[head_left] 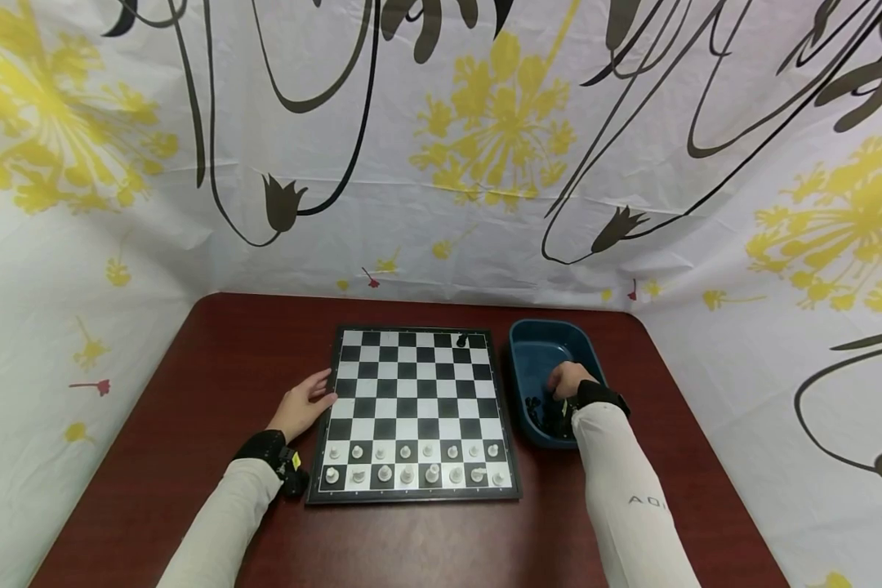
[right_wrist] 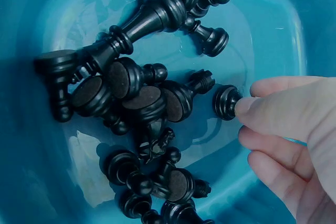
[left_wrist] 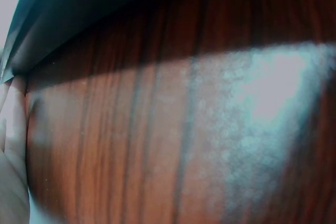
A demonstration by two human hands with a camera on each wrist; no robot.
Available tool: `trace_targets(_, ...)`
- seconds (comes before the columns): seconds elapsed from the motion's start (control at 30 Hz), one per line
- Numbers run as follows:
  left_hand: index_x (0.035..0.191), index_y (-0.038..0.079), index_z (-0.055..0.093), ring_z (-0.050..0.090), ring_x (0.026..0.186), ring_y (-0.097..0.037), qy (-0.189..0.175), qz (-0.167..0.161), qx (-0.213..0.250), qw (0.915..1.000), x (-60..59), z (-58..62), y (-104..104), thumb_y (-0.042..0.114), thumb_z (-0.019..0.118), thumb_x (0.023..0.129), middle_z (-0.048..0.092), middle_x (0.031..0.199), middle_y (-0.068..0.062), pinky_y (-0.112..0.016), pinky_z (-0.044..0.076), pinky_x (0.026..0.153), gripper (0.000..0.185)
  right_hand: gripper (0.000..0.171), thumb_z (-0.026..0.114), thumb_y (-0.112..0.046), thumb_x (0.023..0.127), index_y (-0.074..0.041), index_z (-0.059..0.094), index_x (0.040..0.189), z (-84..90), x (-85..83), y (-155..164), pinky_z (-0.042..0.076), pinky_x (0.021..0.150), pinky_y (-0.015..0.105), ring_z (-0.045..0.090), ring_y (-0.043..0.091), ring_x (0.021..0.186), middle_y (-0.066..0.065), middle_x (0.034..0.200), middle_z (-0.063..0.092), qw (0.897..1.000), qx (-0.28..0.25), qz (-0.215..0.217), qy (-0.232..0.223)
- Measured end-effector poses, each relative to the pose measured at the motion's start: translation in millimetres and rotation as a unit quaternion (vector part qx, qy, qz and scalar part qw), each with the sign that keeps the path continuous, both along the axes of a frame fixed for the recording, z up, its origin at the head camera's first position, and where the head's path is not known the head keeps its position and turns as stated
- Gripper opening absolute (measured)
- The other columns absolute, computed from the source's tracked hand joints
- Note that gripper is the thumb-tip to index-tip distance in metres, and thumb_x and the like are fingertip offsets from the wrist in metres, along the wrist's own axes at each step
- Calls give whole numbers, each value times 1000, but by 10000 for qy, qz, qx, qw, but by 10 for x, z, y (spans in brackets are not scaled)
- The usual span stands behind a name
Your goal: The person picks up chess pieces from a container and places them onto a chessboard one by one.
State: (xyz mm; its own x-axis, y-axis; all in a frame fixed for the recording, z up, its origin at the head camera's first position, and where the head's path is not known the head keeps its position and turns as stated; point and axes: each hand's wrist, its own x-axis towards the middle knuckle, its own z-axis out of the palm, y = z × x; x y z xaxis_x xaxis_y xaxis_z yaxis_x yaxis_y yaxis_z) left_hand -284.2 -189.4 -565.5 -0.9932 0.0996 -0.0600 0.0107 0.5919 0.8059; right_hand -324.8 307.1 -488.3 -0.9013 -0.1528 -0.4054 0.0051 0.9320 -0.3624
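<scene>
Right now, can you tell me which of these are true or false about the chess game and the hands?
1. The right hand reaches into the blue bin. True.
2. The white pieces fill the two rows nearest the person. True.
3. The blue bin holds white pieces. False: it holds black pieces, lying in a heap.
4. The left hand grips a pawn. False: it rests open on the table at the left edge of the chessboard.
5. One black piece stands on the far row. True.
</scene>
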Motion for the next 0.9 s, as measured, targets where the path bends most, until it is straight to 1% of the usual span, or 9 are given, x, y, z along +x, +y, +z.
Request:
trace_targets(0.13, 138, 8, 37, 50, 115, -35, 11, -6, 7, 10000, 4, 2, 2, 29, 59, 88, 48, 129, -24, -48, 40, 96, 59, 20, 64, 4, 72, -1, 69, 91, -28, -36, 33, 51, 64, 37, 59, 27, 83, 15, 94, 64, 9999, 16, 56, 87)
trace_targets(0.3, 138, 7, 38, 51, 114, -35, 46, -21, 31, 10000, -4, -4, 1, 28, 60, 88, 49, 129, -24, -47, 40, 96, 59, 21, 62, 6, 72, 0, 69, 90, 83, -3, 4, 52, 68, 38, 58, 32, 90, 17, 95, 64, 9994, 112, 176, 275)
trace_targets(0.37, 138, 7, 38, 51, 114, -35, 49, -30, 49, 10000, -5, -4, 0, 29, 60, 87, 49, 129, -24, -47, 40, 96, 59, 22, 61, 7, 72, 0, 70, 90, 136, 10, -12, 52, 68, 37, 58, 33, 91, 18, 96, 64, 9995, 92, 142, 278)
trace_targets(0.43, 138, 7, 38, 51, 114, -35, 61, -28, 51, 10000, -7, -7, -1, 28, 60, 87, 49, 128, -24, -47, 40, 96, 59, 23, 61, 8, 72, 0, 70, 91, 152, 0, -2, 52, 68, 37, 58, 33, 91, 18, 97, 64, 9995, 62, 143, 272)
trace_targets(0.67, 138, 8, 38, 51, 115, -34, -1, -14, 57, 10000, -10, -11, -5, 29, 60, 88, 48, 129, -23, -47, 40, 96, 59, 20, 63, 7, 72, -1, 71, 89, 248, -75, 27, 52, 64, 34, 59, 28, 86, 14, 92, 66, 9996, 112, 105, 254)
trace_targets(0.9, 138, 8, 38, 50, 115, -34, -50, 9, 45, 10000, 0, 8, -6, 29, 60, 88, 48, 130, -23, -47, 39, 97, 59, 21, 62, 6, 74, 1, 70, 92, 355, -154, 66, 52, 67, 35, 58, 33, 91, 18, 97, 65, 9994, 133, 226, 240)
